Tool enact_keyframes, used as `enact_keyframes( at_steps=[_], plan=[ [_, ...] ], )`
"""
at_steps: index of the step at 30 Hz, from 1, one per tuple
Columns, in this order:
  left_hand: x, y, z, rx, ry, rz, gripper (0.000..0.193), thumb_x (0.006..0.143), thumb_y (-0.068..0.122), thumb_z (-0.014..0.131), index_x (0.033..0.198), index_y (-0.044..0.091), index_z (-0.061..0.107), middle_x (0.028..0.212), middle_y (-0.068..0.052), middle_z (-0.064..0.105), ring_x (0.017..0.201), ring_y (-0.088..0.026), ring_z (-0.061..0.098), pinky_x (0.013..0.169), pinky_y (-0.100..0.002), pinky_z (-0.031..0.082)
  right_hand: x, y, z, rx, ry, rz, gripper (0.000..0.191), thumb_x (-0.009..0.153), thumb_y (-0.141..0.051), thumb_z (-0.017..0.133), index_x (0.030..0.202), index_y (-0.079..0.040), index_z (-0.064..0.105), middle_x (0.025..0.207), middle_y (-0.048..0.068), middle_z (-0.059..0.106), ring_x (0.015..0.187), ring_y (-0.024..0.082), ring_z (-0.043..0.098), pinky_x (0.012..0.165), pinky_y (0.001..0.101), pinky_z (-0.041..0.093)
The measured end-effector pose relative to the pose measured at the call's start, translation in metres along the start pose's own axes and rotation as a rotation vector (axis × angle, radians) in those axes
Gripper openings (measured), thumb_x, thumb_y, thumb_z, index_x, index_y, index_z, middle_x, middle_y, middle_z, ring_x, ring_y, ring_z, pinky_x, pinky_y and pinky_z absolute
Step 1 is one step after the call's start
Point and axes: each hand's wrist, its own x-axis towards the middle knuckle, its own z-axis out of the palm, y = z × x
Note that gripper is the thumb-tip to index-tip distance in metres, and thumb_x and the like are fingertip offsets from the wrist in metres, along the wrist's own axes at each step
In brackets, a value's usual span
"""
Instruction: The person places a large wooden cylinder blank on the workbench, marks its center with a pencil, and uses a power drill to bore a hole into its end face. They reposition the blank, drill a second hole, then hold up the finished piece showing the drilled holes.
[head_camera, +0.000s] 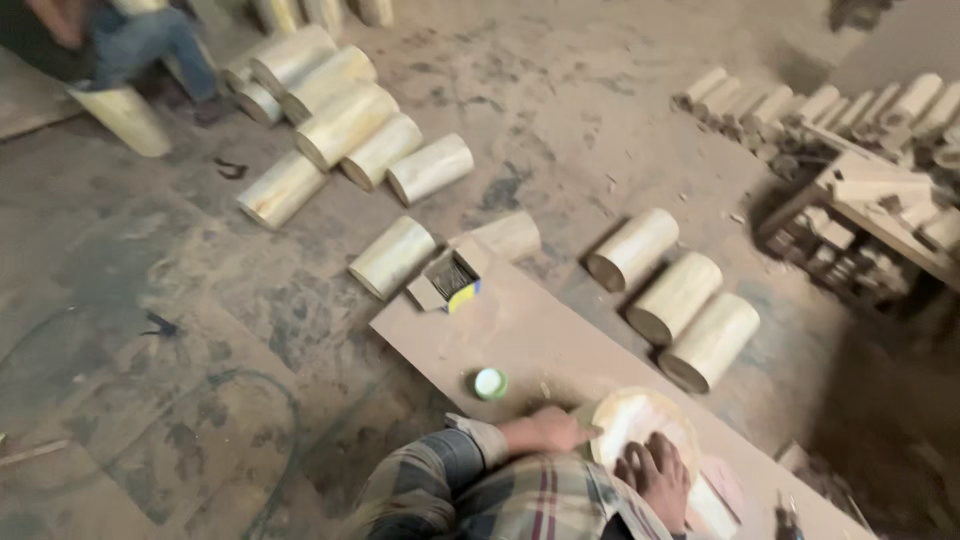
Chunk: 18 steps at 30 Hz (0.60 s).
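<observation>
- The left hand lies on the board, fingers stretched flat against the left rim of the disc; its grip is wide and closes on nothing.
- The right hand presses fingers-down on the near right part of the disc; I cannot tell whether the fingers curl under the edge or only rest on top.
- The disc is a pale round wooden piece, flat on the near end of the board, lying between the two hands and touching both.
- Risk: with only flat pressure from each side, the disc could slide or turn on the smooth board if one hand pushes harder than the other.
- Risk: the green lid sits just left of the left hand; a sweep of that wrist would likely knock it off the board onto the floor.
- Risk: the open box at the far end of the board looks close to the edge and could tip if the board shifts.
- Wooden cylinders lie on the floor right of the board, apart from the hands.
</observation>
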Motion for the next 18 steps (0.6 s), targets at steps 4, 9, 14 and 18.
enact_keyframes(
  at_steps=[4, 9, 14, 18],
  plan=[
    [-0.006, 0.01, 0.007, -0.133, -0.054, 0.019, 0.038, 0.1, 0.045, 0.059, 0.133, 0.027, 0.066, 0.087, -0.013, 0.075, 0.073, -0.03, 0.072, 0.064, -0.049, 0.056, 0.005, -0.003, 0.004, 0.001, -0.149, 0.027, 0.058, 0.086, -0.042, 0.067, 0.137, -0.013, 0.063, 0.152, 0.021, 0.049, 0.138, 0.041, 0.045, 0.113, 0.0528, 0.035],
    [-0.005, 0.005, 0.005, -0.131, 0.109, 0.117, 0.06, 0.109, 0.03, 0.037, 0.168, 0.023, 0.026, 0.089, -0.025, 0.069, 0.073, -0.043, 0.068, 0.064, -0.053, 0.054, 0.02, -0.005, 0.007, 0.035, -0.217, 0.134, 0.041, 0.081, -0.041, 0.069, 0.118, -0.022, 0.07, 0.144, 0.01, 0.057, 0.137, 0.03, 0.051, 0.113, 0.0459, 0.037],
    [-0.009, -0.009, -0.005, -0.243, -0.135, -0.022, 0.063, 0.108, 0.036, 0.033, 0.168, 0.025, 0.017, 0.098, -0.028, 0.067, 0.083, -0.044, 0.067, 0.073, -0.053, 0.054, 0.009, -0.013, 0.009, 0.034, -0.008, 0.051, 0.05, 0.085, -0.037, 0.068, 0.129, -0.013, 0.063, 0.145, 0.013, 0.056, 0.135, 0.032, 0.051, 0.114, 0.0481, 0.035],
    [-0.013, -0.003, 0.007, -0.31, -0.195, -0.077, 0.061, 0.109, 0.043, 0.031, 0.166, 0.029, 0.014, 0.107, -0.03, 0.066, 0.093, -0.046, 0.066, 0.081, -0.052, 0.052, -0.001, -0.011, 0.012, 0.03, 0.02, 0.062, 0.052, 0.084, -0.037, 0.069, 0.13, -0.012, 0.063, 0.145, 0.014, 0.055, 0.136, 0.033, 0.049, 0.113, 0.0486, 0.033]
  ],
)
